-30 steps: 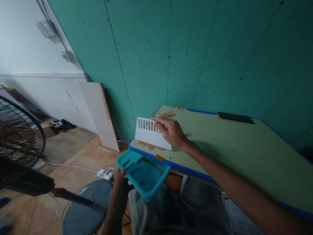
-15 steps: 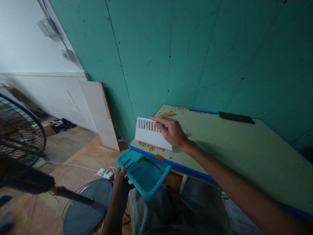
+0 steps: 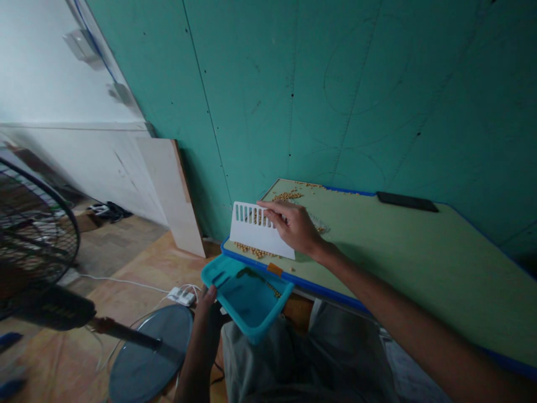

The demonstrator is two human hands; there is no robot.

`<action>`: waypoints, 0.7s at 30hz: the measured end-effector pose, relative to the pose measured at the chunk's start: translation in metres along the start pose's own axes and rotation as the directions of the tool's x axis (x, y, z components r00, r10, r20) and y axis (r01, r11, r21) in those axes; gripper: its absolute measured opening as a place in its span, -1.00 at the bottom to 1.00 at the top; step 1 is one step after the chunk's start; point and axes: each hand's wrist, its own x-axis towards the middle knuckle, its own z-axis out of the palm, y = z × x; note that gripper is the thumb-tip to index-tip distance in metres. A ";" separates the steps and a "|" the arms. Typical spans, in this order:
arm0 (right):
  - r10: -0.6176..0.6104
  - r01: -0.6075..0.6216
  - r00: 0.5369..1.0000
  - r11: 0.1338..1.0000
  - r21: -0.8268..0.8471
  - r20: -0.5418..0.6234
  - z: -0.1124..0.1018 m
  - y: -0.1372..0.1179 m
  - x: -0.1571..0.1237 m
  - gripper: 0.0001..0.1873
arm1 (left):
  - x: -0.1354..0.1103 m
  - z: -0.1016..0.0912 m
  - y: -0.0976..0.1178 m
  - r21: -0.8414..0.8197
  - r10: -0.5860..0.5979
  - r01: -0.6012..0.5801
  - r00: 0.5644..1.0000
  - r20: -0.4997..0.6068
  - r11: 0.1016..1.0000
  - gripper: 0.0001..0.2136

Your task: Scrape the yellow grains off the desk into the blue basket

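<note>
My right hand (image 3: 291, 224) grips the upper edge of a white slotted plastic scraper (image 3: 258, 239), which stands on edge on the pale green tabletop (image 3: 398, 257). In front of the scraper, along the table's blue edge, lies a strip of yellow beans (image 3: 255, 251). My left hand (image 3: 208, 305) holds a turquoise plastic basin (image 3: 251, 305) by its left rim, just below the table edge. A few beans and some darker bits lie inside the basin. Its far rim tucks up close to the table edge; whether they touch I cannot tell.
More beans (image 3: 288, 196) lie at the table's far corner, by the green wall (image 3: 260, 112). A dark flat object (image 3: 406, 201) rests at the back edge. On my left stand a fan (image 3: 37, 235) with a round base (image 3: 153, 352), a power strip (image 3: 181, 296) and a leaning board (image 3: 170, 196).
The scraper has shifted very slightly left, toward the table's end, with my right hand. My left hand and the basin look almost unmoved.
</note>
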 end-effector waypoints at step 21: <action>-0.069 0.070 0.998 0.995 0.070 -0.012 0.004 -0.001 -0.002 -0.63 | -0.009 0.003 0.000 -0.013 0.016 -0.015 0.997 0.082 1.000 -0.30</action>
